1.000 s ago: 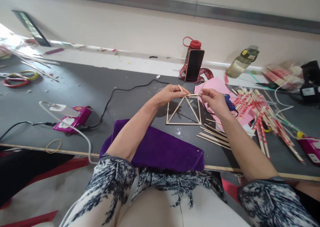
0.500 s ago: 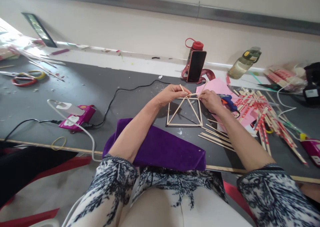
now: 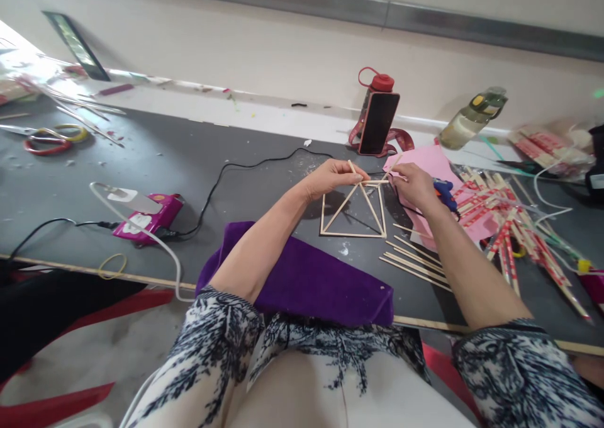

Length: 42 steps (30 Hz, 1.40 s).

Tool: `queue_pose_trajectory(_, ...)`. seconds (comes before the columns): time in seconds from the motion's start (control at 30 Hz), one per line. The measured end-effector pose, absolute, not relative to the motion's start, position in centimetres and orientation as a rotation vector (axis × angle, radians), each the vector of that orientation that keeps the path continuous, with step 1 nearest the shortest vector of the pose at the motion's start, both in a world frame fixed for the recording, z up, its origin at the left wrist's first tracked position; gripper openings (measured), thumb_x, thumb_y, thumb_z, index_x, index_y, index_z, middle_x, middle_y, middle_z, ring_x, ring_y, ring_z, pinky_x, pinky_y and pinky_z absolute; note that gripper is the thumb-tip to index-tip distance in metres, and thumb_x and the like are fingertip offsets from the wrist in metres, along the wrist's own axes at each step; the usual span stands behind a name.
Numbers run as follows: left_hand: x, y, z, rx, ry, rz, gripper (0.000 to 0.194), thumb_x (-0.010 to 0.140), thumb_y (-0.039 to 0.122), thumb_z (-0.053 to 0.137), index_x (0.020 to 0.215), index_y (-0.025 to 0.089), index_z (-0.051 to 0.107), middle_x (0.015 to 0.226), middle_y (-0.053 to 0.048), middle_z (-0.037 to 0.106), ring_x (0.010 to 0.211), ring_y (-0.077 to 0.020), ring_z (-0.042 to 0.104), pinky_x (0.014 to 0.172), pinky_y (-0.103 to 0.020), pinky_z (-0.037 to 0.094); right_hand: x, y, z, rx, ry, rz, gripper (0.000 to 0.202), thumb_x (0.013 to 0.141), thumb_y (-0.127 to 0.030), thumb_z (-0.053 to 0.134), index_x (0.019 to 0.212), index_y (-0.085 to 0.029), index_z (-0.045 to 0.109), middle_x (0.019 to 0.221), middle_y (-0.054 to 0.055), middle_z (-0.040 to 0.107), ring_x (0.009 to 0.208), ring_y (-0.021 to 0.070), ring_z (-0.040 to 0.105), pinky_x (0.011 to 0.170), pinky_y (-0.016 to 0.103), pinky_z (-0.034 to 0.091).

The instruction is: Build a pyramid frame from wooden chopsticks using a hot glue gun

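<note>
A frame of thin wooden sticks (image 3: 353,233) stands on the dark table, with a rectangular base and slanting sticks that meet in peaks. My left hand (image 3: 336,176) pinches the sticks at the left peak between thumb and fingers. From that peak a short wooden stick (image 3: 376,182) runs level to the right. My right hand (image 3: 415,184) is closed at the right end of this stick, its fingertips pressed together beside the right peak. Those fingers partly cover the joint there. Several loose sticks (image 3: 415,259) lie below my right forearm.
A purple cloth (image 3: 325,277) lies at the table's front edge. Right of my hands are a blue glue gun (image 3: 444,195), pink paper (image 3: 425,158) and bundled sticks (image 3: 507,226). Behind stand a phone (image 3: 379,124) against a red-capped bottle (image 3: 383,83). Scissors (image 3: 47,140) lie far left.
The short stick now lies level between the two peaks; it sloped up to the right before. My right hand has drawn slightly to the right. The left hand keeps its pinch.
</note>
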<state>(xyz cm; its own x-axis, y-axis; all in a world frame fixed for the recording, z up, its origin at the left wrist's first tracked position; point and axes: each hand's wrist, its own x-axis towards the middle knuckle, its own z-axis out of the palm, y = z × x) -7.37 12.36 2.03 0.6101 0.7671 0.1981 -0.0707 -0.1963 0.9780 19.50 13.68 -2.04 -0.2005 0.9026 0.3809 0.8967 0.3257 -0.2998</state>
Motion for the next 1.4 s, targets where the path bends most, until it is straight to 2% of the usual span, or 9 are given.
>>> queue_pose_trajectory(0.17, -7.2, 12.3, 2.0, 1.588, 0.608, 0.834, 0.027, 0.074, 0.037, 0.069, 0.087, 0.014, 0.073, 0.088, -0.007, 0.071, 0.085, -0.0149, 0.062, 0.086, -0.03, 0.044, 18.2, 11.0, -1.6, -1.497, -1.959, 0.233, 0.031, 0.077, -0.026, 0.055, 0.105, -0.022, 0.067, 0.098, 0.006, 0.068, 0.08, 0.0198, 0.062, 0.076, 0.035, 0.048)
queue_pose_trajectory(0.33, -7.1, 12.2, 1.9, 1.575, 0.597, 0.841, 0.028, 0.073, 0.037, 0.07, 0.087, 0.013, 0.073, 0.088, -0.007, 0.071, 0.085, -0.0152, 0.063, 0.086, -0.03, 0.044, 17.3, 10.6, -1.3, -1.458, -1.902, 0.275, 0.028, 0.077, -0.027, 0.055, 0.102, -0.023, 0.067, 0.097, 0.005, 0.068, 0.08, 0.0191, 0.061, 0.076, 0.034, 0.048)
queue_pose_trajectory(0.5, -7.0, 12.1, 1.8, 1.513, 0.578, 0.838, 0.028, 0.073, 0.035, 0.07, 0.092, 0.014, 0.072, 0.087, -0.007, 0.071, 0.084, -0.0148, 0.064, 0.086, -0.03, 0.044, 16.7, 10.7, -0.6, -1.419, -1.892, 0.312, 0.027, 0.077, -0.028, 0.055, 0.101, -0.021, 0.067, 0.105, 0.006, 0.067, 0.08, 0.0177, 0.061, 0.073, 0.032, 0.048)
queue_pose_trajectory(0.7, -7.0, 12.3, 1.7, 1.499, 0.57, 0.846, 0.032, 0.074, 0.038, 0.069, 0.096, 0.014, 0.071, 0.083, -0.007, 0.071, 0.083, -0.0152, 0.064, 0.088, -0.032, 0.044, 16.7, 10.2, -0.4, -1.45, -1.93, 0.262, 0.021, 0.077, -0.029, 0.056, 0.094, -0.022, 0.067, 0.094, 0.005, 0.067, 0.077, 0.0186, 0.06, 0.072, 0.032, 0.047)
queue_pose_trajectory(0.9, -7.0, 12.1, 2.2, 1.436, 0.607, 0.849, 0.035, 0.077, 0.044, 0.063, 0.093, 0.014, 0.071, 0.089, -0.008, 0.071, 0.086, -0.0173, 0.065, 0.087, -0.032, 0.046, 17.0, 9.7, -0.6, -1.446, -1.878, 0.263, 0.025, 0.077, -0.029, 0.057, 0.099, -0.022, 0.067, 0.097, 0.005, 0.068, 0.079, 0.0185, 0.061, 0.072, 0.032, 0.047)
queue_pose_trajectory(1.07, -7.0, 11.7, 2.6, 1.452, 0.612, 0.842, 0.036, 0.079, 0.045, 0.061, 0.092, 0.013, 0.072, 0.09, -0.009, 0.071, 0.086, -0.0176, 0.065, 0.089, -0.034, 0.046, 16.9, 7.6, -0.1, -1.541, -1.737, 0.287, 0.019, 0.078, -0.031, 0.057, 0.087, -0.023, 0.071, 0.08, 0.001, 0.068, 0.071, 0.0172, 0.06, 0.068, 0.03, 0.045)
queue_pose_trajectory(1.2, -6.9, 11.8, 2.6, 1.437, 0.591, 0.849, 0.035, 0.079, 0.044, 0.062, 0.092, 0.013, 0.071, 0.092, -0.009, 0.071, 0.088, -0.0176, 0.065, 0.089, -0.034, 0.046, 15.0, 5.9, 0.9, -1.488, -1.714, 0.537, 0.017, 0.075, -0.033, 0.061, 0.084, -0.023, 0.072, 0.072, -0.001, 0.066, 0.064, 0.0147, 0.056, 0.062, 0.028, 0.043)
queue_pose_trajectory(1.4, -6.8, 11.7, 2.7, 1.479, 0.595, 0.849, 0.036, 0.079, 0.044, 0.061, 0.092, 0.012, 0.071, 0.094, -0.01, 0.071, 0.09, -0.0178, 0.064, 0.089, -0.033, 0.045, 11.7, 5.9, 2.0, -1.352, -1.553, 0.983, 0.025, 0.072, -0.039, 0.063, 0.088, -0.022, 0.071, 0.076, 0.0, 0.067, 0.057, 0.0111, 0.053, 0.052, 0.024, 0.041)
